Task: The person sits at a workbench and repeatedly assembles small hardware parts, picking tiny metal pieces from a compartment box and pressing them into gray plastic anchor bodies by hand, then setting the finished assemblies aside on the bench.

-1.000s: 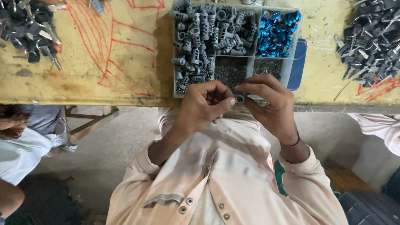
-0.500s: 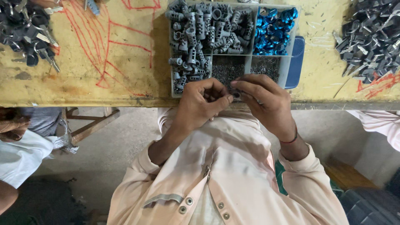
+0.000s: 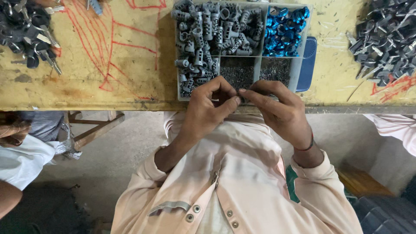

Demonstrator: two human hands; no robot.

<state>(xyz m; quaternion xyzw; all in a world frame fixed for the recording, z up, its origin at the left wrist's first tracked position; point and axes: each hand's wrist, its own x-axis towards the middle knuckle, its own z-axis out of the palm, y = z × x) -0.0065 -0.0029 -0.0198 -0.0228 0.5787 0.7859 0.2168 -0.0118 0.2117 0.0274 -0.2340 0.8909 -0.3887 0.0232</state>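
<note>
Pinching together at the middle of the frame, the left hand (image 3: 208, 110) and the right hand (image 3: 277, 110) meet fingertip to fingertip over the near edge of the yellow table (image 3: 108, 65), closed on something very small between them; what that piece is cannot be made out, since the fingers cover it. Just above the hands sits the clear divided tray (image 3: 299, 65): its large left compartment is heaped with grey metal cylinders (image 3: 208, 34), the upper right one holds blue rings (image 3: 284, 26), and the two lower ones hold fine dark pins (image 3: 236, 73). Judging by how full every compartment is, most of the assembly work looks still ahead, and no finished pile can be told apart from the stock. Dark keys (image 3: 26, 30) lie at the upper left, and more dark metal parts (image 3: 385, 34) at the upper right.
</note>
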